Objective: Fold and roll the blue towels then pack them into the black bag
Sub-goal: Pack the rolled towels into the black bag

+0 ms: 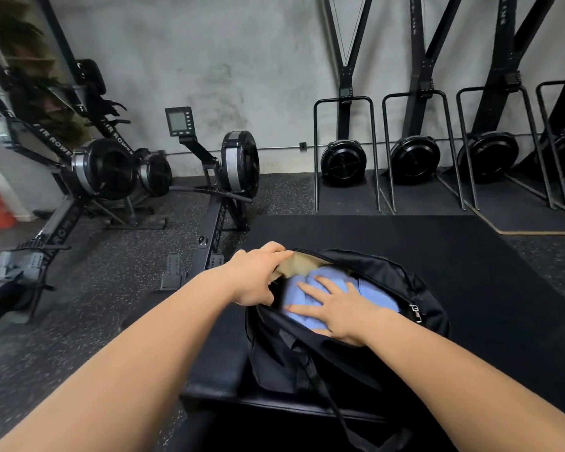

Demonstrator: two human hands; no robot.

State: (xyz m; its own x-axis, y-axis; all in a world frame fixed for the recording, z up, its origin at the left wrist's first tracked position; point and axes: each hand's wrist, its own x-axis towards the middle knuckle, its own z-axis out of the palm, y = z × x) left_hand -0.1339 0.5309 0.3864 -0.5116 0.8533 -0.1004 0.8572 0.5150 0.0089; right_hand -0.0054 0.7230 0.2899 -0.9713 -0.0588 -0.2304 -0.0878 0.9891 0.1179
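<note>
**Packing stage.** The black bag [291, 363] lay on a black padded bench [216, 370], its zipped mouth open and facing up. Inside it sat the blue towels [296, 293], bundled against the tan lining [302, 264] and filling most of the opening. My left hand [258, 275] gripped the far-left rim of the opening, fingers curled over the edge. My right hand [336, 308] lay flat on the towels, fingers straight and spread, grasping nothing, pressing on the cloth. Beyond the bench, rowing machines [238, 161] stood on the speckled floor [111, 272].
</note>
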